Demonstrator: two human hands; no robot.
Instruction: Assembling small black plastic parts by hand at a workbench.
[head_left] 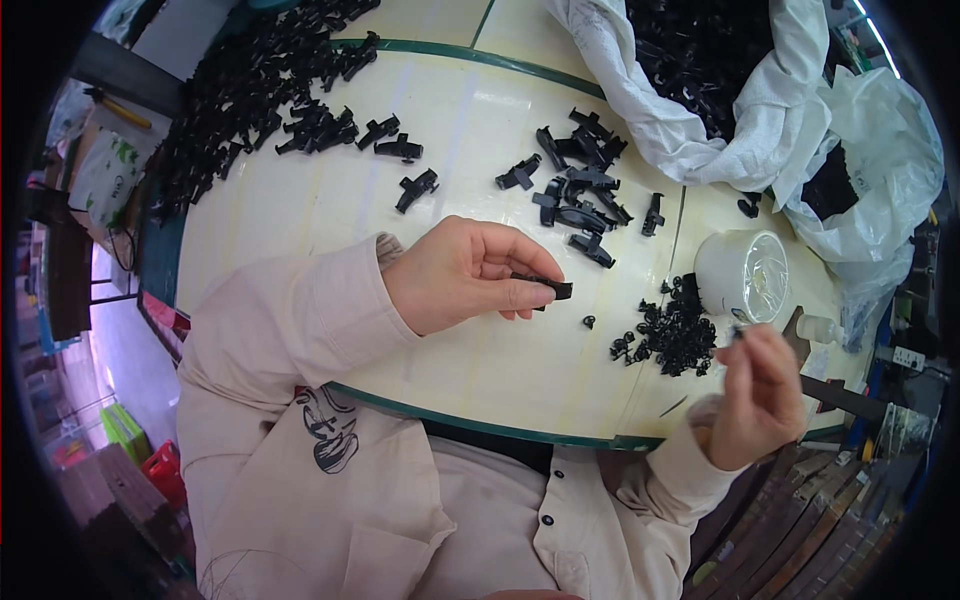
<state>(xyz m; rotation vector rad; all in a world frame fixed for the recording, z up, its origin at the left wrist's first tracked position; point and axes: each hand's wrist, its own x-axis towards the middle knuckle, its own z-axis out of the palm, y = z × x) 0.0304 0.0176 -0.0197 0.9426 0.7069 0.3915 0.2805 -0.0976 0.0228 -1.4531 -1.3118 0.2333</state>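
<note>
Black part (562,290) above worktop (480,375), long axis roughly left-right, exposed end pointing right. Left hand (462,276) pinches it between thumb and fingers. Right hand (762,398), blurred, pinches a small dark piece (738,332) right of the small-parts pile (682,335).

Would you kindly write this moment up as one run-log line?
left hand: holds black plastic part | right hand: appears to pinch small dark piece, blurred | table: heap of small black pieces beside white roll
</note>
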